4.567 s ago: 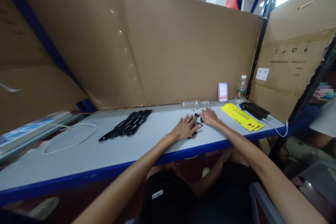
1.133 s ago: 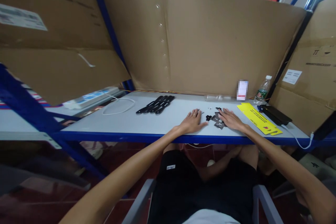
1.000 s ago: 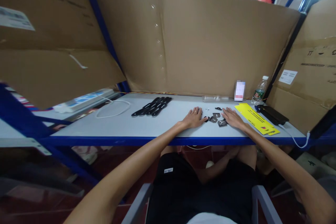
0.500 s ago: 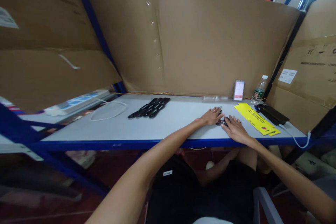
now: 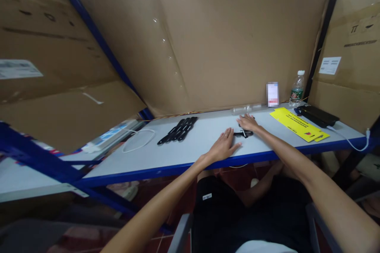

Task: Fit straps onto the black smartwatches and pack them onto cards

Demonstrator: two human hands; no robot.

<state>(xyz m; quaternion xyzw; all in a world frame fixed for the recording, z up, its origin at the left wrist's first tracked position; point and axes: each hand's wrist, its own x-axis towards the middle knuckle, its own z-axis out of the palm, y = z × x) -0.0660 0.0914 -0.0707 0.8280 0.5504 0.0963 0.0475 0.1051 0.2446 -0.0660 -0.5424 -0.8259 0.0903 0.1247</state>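
Head view: small black parts [image 5: 246,134] clustered midway between front and rear edges of bench [image 5: 202,138]. Left hand [image 5: 223,146] palm-down, thumb splayed, fingertips just beside cluster's left end, contact unclear. Right hand [image 5: 248,122] palm-down, fingers spread, at cluster's rear-edge side.
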